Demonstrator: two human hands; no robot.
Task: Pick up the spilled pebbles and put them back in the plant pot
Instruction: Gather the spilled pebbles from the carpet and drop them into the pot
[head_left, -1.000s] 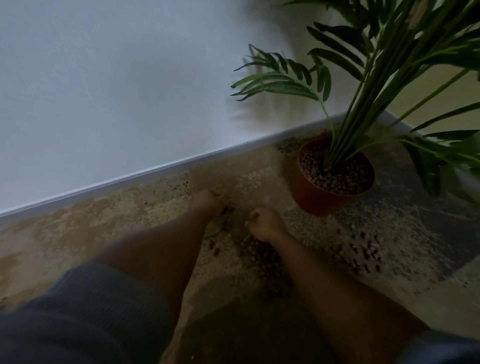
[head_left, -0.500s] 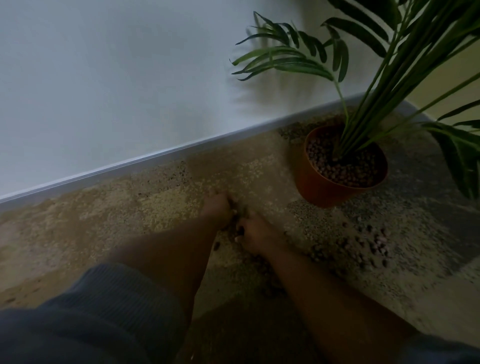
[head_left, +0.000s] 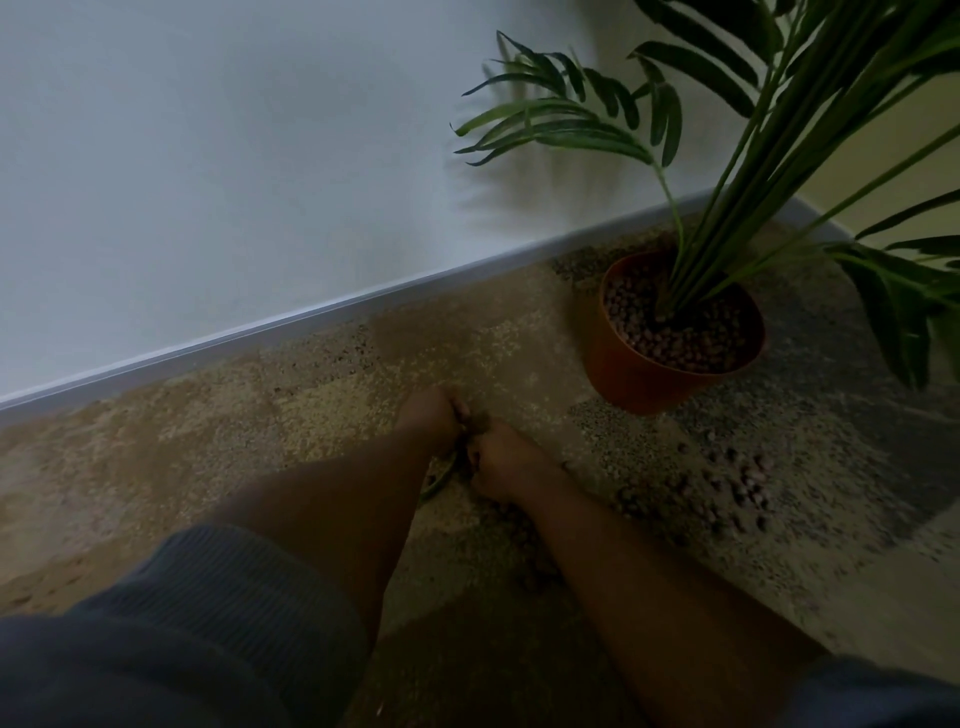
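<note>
An orange plant pot (head_left: 631, 374) holding a palm and filled with brown pebbles stands on the speckled floor near the wall. Spilled pebbles (head_left: 737, 483) lie scattered on the floor in front of the pot, and more (head_left: 524, 535) lie under my right forearm. My left hand (head_left: 434, 418) and my right hand (head_left: 501, 460) are pressed together on the floor, left of the pot, cupped around a small heap of pebbles (head_left: 475, 423). Both hands curl inward; the dim light hides how many pebbles they hold.
A white wall with a pale skirting board (head_left: 311, 317) runs diagonally behind the hands. Palm fronds (head_left: 561, 114) hang over the pot and to its right. A small green leaf-like thing (head_left: 439, 480) lies under my left wrist.
My two hands have come together from about a hand's width apart and now touch, scooping pebbles between them. The view has shifted slightly left, so the pot sits further right.
</note>
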